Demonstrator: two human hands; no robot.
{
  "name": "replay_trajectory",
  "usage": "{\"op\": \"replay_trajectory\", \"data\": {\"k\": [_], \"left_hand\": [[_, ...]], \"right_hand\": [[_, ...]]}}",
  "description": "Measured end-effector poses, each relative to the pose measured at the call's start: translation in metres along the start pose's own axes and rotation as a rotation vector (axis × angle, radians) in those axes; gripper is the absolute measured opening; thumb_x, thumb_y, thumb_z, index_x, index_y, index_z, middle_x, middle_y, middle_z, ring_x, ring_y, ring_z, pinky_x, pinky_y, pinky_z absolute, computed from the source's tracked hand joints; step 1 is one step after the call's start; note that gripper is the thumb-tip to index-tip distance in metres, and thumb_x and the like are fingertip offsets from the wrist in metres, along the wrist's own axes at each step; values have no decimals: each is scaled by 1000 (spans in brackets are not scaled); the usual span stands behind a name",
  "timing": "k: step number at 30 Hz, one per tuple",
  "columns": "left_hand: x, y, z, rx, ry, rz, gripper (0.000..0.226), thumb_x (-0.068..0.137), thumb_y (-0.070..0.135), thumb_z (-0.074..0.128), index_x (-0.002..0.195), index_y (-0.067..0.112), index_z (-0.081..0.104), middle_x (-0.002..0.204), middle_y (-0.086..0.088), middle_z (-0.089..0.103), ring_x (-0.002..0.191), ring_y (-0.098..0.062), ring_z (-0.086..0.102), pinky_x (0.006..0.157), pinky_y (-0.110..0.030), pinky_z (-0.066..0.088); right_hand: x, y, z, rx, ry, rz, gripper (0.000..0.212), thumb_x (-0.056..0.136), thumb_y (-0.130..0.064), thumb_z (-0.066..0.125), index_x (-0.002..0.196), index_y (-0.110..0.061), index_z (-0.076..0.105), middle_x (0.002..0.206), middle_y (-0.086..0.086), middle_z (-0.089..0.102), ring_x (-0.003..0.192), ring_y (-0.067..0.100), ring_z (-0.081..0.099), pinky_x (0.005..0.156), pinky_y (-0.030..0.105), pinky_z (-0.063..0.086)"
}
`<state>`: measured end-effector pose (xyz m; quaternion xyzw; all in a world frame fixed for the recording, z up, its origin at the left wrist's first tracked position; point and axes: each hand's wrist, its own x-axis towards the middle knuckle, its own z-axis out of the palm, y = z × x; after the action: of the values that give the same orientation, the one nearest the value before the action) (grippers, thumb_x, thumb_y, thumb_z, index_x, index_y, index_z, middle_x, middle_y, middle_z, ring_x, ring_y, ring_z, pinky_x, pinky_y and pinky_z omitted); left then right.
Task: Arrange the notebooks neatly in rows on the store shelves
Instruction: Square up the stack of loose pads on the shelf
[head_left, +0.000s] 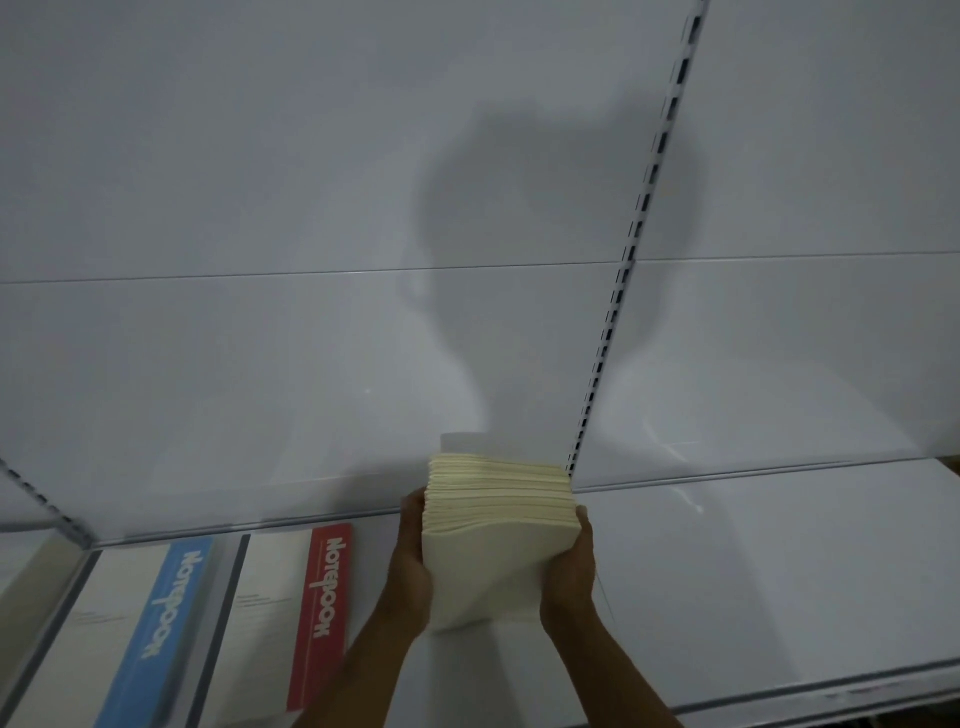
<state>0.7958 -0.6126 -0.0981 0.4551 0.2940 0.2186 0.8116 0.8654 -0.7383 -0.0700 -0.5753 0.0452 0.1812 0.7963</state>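
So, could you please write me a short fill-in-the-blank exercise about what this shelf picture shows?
1. The stack of cream notebooks is held between ____ hands, the left hand and the right hand.
2. The notebook lying nearest the stack has a ____ band printed with the word NOTEBOOK.
3. Further left lies a notebook with a ____ band.
4. The slotted upright stands behind the stack, towards its ____ side.

Missing words: two; red; blue; right

White back panel (260, 156) behind, one horizontal seam across it. Slotted upright (631, 244) runs top to bottom right of centre. A shadow (519, 234) falls on the panel.
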Motion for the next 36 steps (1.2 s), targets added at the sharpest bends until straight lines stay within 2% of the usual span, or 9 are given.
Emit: {"op": "replay_trajectory", "data": {"k": [5, 12, 15, 17, 19, 21, 24, 31, 36], "left_hand": [[-3, 5, 8, -84, 9, 41, 72, 101, 40, 14, 69, 37, 77, 71, 8, 73, 66, -7, 69, 66, -30, 49], [0, -1, 6, -96, -2, 29, 67, 100, 44, 16, 77, 33, 78, 81, 2, 75, 77, -14, 71, 70, -33, 53], [2, 5, 1, -39, -51, -50, 47, 96, 43, 35, 107, 16, 72, 106, -15, 71, 100, -31, 66, 77, -36, 53], [2, 5, -2, 26, -15, -40, 59, 87, 50, 47, 126, 6, 58, 116, -20, 66, 110, -36, 61, 80, -38, 52], [2, 2, -6, 30, -51, -41, 84, 64, 64, 68, 123, 6, 57, 105, -12, 72, 104, -30, 66, 72, -32, 54], [-2, 0, -7, 73, -79, -26, 78, 55, 66, 76, 108, 11, 60, 87, -2, 75, 82, -20, 71, 59, -25, 56], [-3, 1, -3, 72, -107, -31, 29, 100, 29, 39, 97, 11, 61, 75, -1, 75, 71, -19, 71, 53, -22, 55], [-1, -4, -4, 34, -59, -120, 41, 104, 19, 28, 91, 7, 64, 71, -6, 74, 61, -13, 71, 48, -20, 54], [-7, -1, -1, 10, -103, -135, 41, 105, 20, 26, 90, 8, 62, 69, -4, 74, 61, -14, 71, 50, -21, 54]], "right_hand": [[5, -1, 2, 3, 18, -47, 37, 102, -25, 30, 81, -18, 59, 75, 1, 61, 70, 14, 55, 61, 28, 42], [14, 9, -4, -88, -55, -98, 38, 102, -19, 29, 84, -15, 62, 75, -1, 67, 73, 13, 60, 63, 26, 47], [17, 10, -4, -117, -91, -132, 40, 102, -12, 27, 87, -14, 64, 70, -8, 70, 66, 2, 65, 60, 18, 50], [16, 15, -6, -133, -92, -112, 40, 103, -16, 25, 95, -13, 64, 79, -6, 72, 73, 3, 66, 66, 20, 51], [17, 21, -11, -151, -100, -100, 41, 104, -19, 24, 107, -10, 63, 94, 2, 72, 88, 13, 67, 75, 27, 53], [18, 23, -14, -184, -127, -97, 42, 104, -20, 23, 112, -10, 63, 98, 3, 72, 94, 17, 66, 78, 29, 54], [19, 21, -14, -174, -153, -68, 44, 104, -25, 21, 104, -17, 64, 89, -4, 73, 85, 8, 66, 69, 19, 52], [19, 19, -13, -128, -160, -98, 44, 105, -21, 19, 97, -18, 62, 76, -10, 73, 73, 1, 67, 59, 12, 51], [19, 24, -10, -158, -115, -111, 38, 104, -25, 27, 97, -16, 63, 87, 1, 70, 87, 16, 63, 68, 21, 53]]}}
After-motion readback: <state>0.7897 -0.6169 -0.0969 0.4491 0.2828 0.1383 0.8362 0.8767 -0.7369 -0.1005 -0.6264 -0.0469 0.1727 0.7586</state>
